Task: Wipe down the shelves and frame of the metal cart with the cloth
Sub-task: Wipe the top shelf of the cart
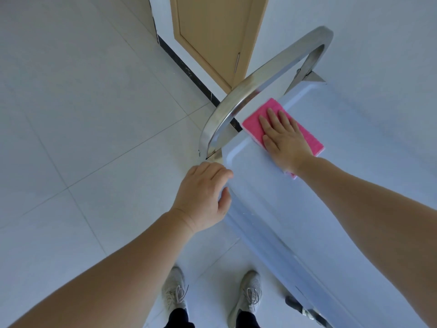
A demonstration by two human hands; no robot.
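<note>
I'm pressing my right hand [285, 136] flat on the pink cloth [255, 121], fingers straight & together, palm down, so the whole cloth is bearing on the top shelf [331, 185] of the metal cart [272, 221]. Not gripping it, just pushing it along w/ an open palm; that's giving me the widest wipe per pass. The cloth is sitting at the far-left end of the shelf, right by the raised lip & just under the curved handle bar [257, 88], w/ one corner poking out beyond my wrist.

My left hand [203, 195] is at the near corner of the cart, fingers curling loosely over the shelf edge, thumb on the inner side. I'm using it to steady the cart, I'd say, since it's on wheels (one caster [295, 304] is showing at the bottom) & would prob. be rolling away under the wiping push. How tight that hold is, can't tell.

I'm standing on the tiled floor [71, 114], shoes [175, 294] pointing fwd, cart to my right, a wooden door [212, 39] beyond the handle.

Judging by this, I'm working the top shelf only; most of its surface is showing bare toward me. Handle bar, frame legs & any lower shelves are looking like they're yet to be done.
</note>
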